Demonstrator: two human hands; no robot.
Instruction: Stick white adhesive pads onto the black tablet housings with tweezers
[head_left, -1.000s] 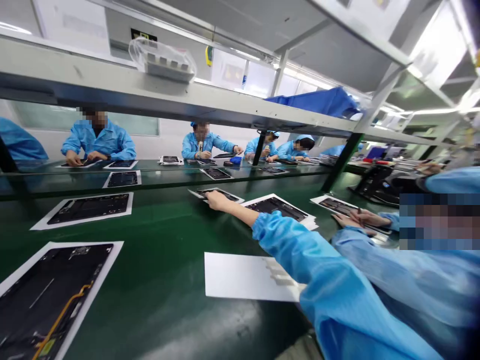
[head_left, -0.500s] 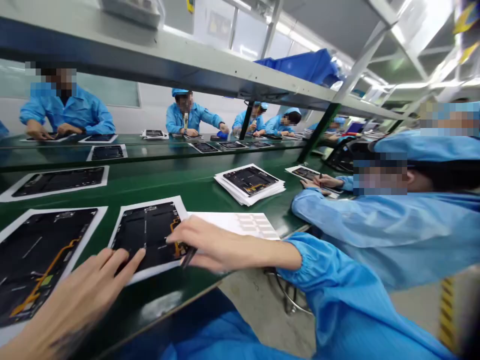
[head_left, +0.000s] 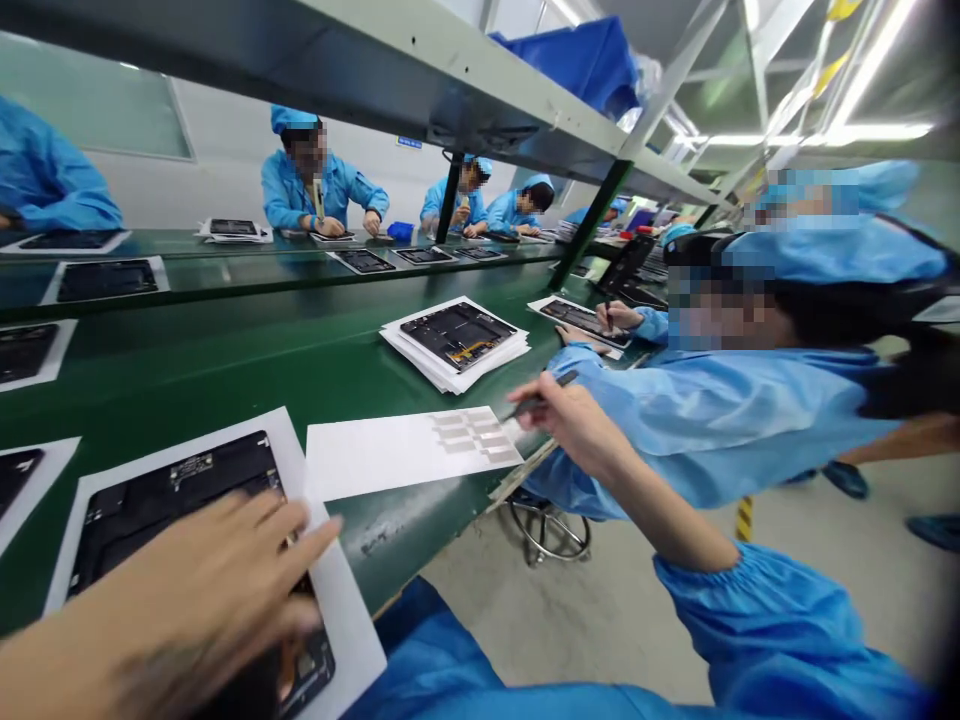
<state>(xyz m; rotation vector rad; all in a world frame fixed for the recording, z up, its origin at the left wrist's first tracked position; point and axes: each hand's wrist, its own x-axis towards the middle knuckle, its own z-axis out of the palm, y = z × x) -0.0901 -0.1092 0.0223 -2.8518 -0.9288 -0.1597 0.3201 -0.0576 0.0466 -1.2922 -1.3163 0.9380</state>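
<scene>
Head camera looks down on a green table (head_left: 225, 370). The left hand (head_left: 187, 600), fingers spread and slightly blurred, lies over a dark tablet back panel (head_left: 180, 510) on a white sheet (head_left: 337, 610). The right hand (head_left: 570, 430) pinches a slim dark pen-like tool (head_left: 541, 397) between fingers and thumb, its tip near the corner of a white backing sheet (head_left: 375, 455) carrying pale rectangular labels (head_left: 469, 432). Farther along the table, a stack of panels on paper (head_left: 455, 335) sits near a co-worker's hand (head_left: 574, 335)
</scene>
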